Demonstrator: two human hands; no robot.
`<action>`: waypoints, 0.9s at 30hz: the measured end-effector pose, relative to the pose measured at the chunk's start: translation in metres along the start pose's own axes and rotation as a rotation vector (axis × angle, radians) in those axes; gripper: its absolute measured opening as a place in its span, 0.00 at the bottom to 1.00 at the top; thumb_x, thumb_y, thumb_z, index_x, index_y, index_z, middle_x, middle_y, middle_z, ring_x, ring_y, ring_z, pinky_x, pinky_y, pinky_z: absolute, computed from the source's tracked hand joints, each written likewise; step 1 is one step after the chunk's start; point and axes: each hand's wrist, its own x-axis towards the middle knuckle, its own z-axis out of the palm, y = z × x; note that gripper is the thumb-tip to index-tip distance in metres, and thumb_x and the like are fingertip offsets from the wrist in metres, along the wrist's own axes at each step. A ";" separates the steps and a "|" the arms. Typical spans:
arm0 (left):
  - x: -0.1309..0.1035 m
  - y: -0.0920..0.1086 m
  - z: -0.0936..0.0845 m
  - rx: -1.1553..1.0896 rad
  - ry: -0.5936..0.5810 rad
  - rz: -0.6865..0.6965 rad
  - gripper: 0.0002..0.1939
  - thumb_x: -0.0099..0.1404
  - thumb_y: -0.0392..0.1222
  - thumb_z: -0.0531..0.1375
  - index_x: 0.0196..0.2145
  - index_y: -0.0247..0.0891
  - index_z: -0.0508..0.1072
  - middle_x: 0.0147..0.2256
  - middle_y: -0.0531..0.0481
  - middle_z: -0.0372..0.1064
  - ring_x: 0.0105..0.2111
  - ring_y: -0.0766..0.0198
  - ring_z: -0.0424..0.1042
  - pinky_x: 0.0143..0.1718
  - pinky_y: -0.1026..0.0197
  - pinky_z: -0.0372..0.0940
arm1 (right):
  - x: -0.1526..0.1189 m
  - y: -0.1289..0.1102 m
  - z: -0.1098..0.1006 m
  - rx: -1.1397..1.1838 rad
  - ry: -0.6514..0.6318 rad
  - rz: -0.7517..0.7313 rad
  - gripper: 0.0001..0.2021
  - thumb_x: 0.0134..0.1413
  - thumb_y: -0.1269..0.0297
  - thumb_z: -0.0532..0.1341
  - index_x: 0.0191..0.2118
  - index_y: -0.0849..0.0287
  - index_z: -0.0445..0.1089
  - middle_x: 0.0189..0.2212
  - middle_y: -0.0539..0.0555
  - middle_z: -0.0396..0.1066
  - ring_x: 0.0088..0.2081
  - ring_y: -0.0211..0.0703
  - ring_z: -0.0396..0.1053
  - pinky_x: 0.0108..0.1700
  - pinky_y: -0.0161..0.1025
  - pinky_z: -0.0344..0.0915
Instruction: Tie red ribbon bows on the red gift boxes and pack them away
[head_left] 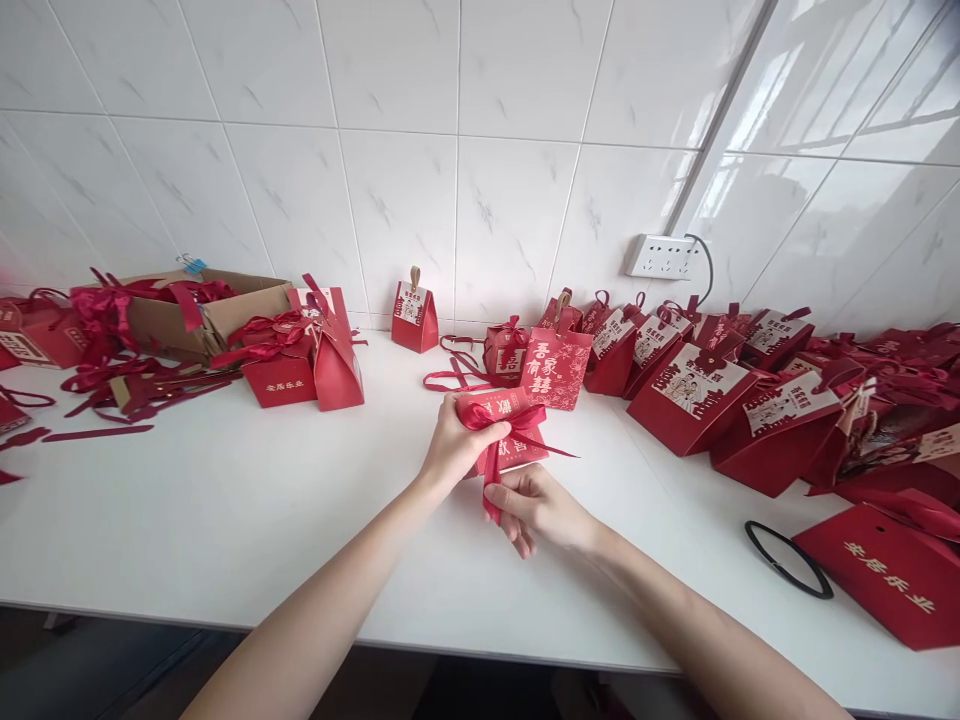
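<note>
A small red gift box with pale lettering is held above the white table, a red ribbon tied in a bow on its upper face. My left hand grips the box from its left side, thumb pressed on it near the knot. Below the box, my right hand pinches a hanging ribbon tail between thumb and fingers; its other fingers are partly hidden. Another ribbon end points out to the right. Just behind stands a red box with white lettering, upright and close to the held one.
Many red boxes crowd the right side. A black ring lies at the right, by a larger red box. At the left are a cardboard box with ribbons and more red boxes. A power strip is on the tiled wall.
</note>
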 end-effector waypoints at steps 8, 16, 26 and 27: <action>0.000 -0.001 -0.001 -0.016 -0.022 0.047 0.25 0.42 0.40 0.69 0.36 0.38 0.62 0.37 0.50 0.66 0.38 0.60 0.69 0.41 0.57 0.64 | -0.005 -0.004 -0.011 -0.161 -0.058 0.068 0.17 0.55 0.57 0.55 0.22 0.63 0.67 0.14 0.48 0.67 0.11 0.30 0.61 0.14 0.28 0.55; -0.001 0.003 -0.002 0.044 -0.019 -0.019 0.24 0.44 0.42 0.69 0.35 0.38 0.61 0.35 0.51 0.66 0.36 0.61 0.69 0.40 0.57 0.63 | -0.009 -0.007 -0.011 -0.199 -0.159 0.139 0.16 0.53 0.56 0.58 0.24 0.64 0.70 0.15 0.49 0.69 0.12 0.30 0.62 0.14 0.26 0.55; -0.005 0.007 -0.007 0.017 -0.343 0.063 0.24 0.46 0.42 0.68 0.37 0.39 0.61 0.35 0.52 0.66 0.37 0.61 0.70 0.38 0.58 0.65 | -0.028 -0.026 -0.071 -0.064 0.527 -0.428 0.13 0.40 0.55 0.68 0.31 0.56 0.71 0.22 0.48 0.66 0.19 0.32 0.62 0.16 0.29 0.57; -0.005 0.007 -0.007 0.025 -0.371 0.084 0.24 0.46 0.42 0.68 0.37 0.39 0.62 0.36 0.51 0.66 0.37 0.60 0.70 0.38 0.58 0.65 | -0.024 -0.025 -0.069 -0.135 0.594 -0.460 0.15 0.37 0.57 0.70 0.34 0.54 0.71 0.30 0.51 0.68 0.27 0.37 0.67 0.22 0.32 0.64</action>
